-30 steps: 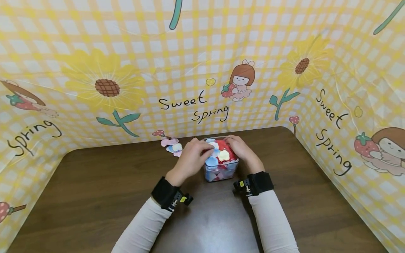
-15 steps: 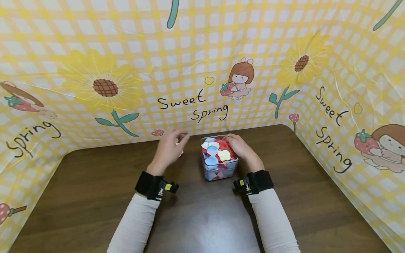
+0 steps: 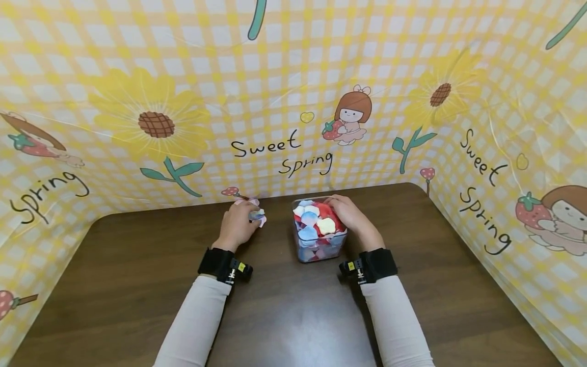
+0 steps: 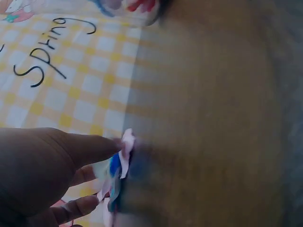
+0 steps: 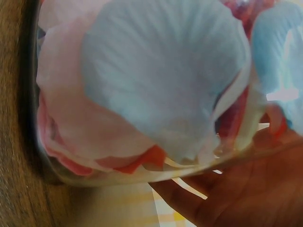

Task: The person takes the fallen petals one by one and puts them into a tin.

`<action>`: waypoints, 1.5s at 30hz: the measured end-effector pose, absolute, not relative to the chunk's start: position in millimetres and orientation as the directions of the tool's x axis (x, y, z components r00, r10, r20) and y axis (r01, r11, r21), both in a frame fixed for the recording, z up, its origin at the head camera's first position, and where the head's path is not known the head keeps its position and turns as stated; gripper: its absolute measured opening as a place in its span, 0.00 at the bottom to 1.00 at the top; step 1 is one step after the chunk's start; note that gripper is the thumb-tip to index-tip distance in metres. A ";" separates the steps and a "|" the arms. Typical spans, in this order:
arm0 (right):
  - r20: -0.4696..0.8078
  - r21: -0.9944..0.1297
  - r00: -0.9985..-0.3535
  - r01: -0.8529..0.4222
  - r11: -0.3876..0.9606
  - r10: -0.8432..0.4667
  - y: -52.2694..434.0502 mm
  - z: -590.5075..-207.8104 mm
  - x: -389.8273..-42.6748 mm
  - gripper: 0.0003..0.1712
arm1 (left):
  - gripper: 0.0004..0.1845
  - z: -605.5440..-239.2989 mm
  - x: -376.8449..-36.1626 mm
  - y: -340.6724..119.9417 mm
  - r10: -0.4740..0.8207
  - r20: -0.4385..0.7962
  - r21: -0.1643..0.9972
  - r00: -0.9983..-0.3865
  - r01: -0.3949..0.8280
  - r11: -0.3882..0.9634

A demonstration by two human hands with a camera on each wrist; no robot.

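My left hand [image 3: 239, 223] is down at a small bunch of artificial petals [image 3: 262, 218] near the table's back edge. In the left wrist view, the thumb and fingers lie on either side of pink and blue petals [image 4: 127, 153], which look bunched between them. To the right stands a clear square plastic container [image 3: 320, 252], filled to the rim with blue, white, red and cream petals [image 3: 326, 226]. My right hand [image 3: 349, 213] grips the container's far right side. Seen from the right wrist, its fingers lie against the clear wall, with a pale blue petal [image 5: 165, 71] inside.
The brown wooden table [image 3: 128, 285] ends at a yellow checked cloth [image 3: 220, 117] that stands behind and along both sides. Another pink petal [image 3: 252, 202] lies at the back edge, just beyond the left hand.
My left hand has left the top of the container, moved left with spread fingers, and come down on the loose petals. The right hand has stayed on the container.
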State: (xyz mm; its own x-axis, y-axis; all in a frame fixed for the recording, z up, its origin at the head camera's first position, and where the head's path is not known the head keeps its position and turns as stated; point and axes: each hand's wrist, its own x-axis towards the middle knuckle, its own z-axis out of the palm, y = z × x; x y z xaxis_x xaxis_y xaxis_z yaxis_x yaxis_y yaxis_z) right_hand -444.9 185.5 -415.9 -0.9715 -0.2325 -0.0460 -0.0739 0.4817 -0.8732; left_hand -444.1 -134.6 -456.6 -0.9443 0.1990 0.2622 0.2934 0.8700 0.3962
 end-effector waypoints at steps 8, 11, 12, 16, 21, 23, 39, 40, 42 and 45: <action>-0.037 -0.880 -0.972 -0.078 0.468 -0.233 186.1 -416.4 -445.4 0.25 | 0.06 -453.8 -441.3 -129.6 0.204 0.285 0.392 -0.936 0.308 0.867; -0.034 -0.879 -0.972 -0.082 0.469 -0.234 186.2 -416.5 -445.2 0.25 | 0.06 -449.6 -438.9 -131.2 0.207 0.296 0.387 -0.933 0.315 0.867; -0.037 -0.880 -0.972 -0.078 0.468 -0.232 186.1 -417.0 -445.2 0.25 | 0.06 -447.8 -438.1 -132.2 0.207 0.301 0.386 -0.931 0.318 0.866; -0.043 -0.880 -0.972 -0.073 0.469 -0.232 185.3 -417.0 -444.8 0.25 | 0.06 -433.4 -431.3 -133.6 0.209 0.376 0.412 -0.903 0.365 0.835; -0.035 -0.883 -0.972 -0.080 0.463 -0.234 185.1 -416.2 -444.6 0.25 | 0.07 -401.4 -417.5 -111.2 0.215 0.577 0.447 -0.788 0.525 0.724; -0.029 -0.884 -0.971 -0.085 0.460 -0.236 185.1 -416.0 -445.0 0.25 | 0.07 -390.4 -408.3 -91.9 0.239 0.639 0.433 -0.731 0.600 0.673; -0.012 -0.910 -0.967 -0.095 0.403 -0.255 184.8 -419.1 -446.3 0.25 | 0.10 -395.9 -362.3 -7.6 0.644 0.498 0.255 -0.580 0.808 0.531; -0.016 -0.910 -0.967 -0.092 0.404 -0.255 185.1 -419.0 -446.4 0.25 | 0.11 -395.2 -363.5 -9.9 0.645 0.496 0.267 -0.582 0.809 0.524; -0.023 -0.908 -0.967 -0.086 0.409 -0.253 185.8 -418.7 -446.7 0.25 | 0.11 -392.4 -365.8 -14.8 0.634 0.508 0.291 -0.583 0.809 0.511; -0.034 -0.908 -0.967 -0.076 0.413 -0.254 187.2 -417.4 -446.3 0.25 | 0.10 -385.8 -367.6 -20.9 0.619 0.530 0.311 -0.579 0.812 0.494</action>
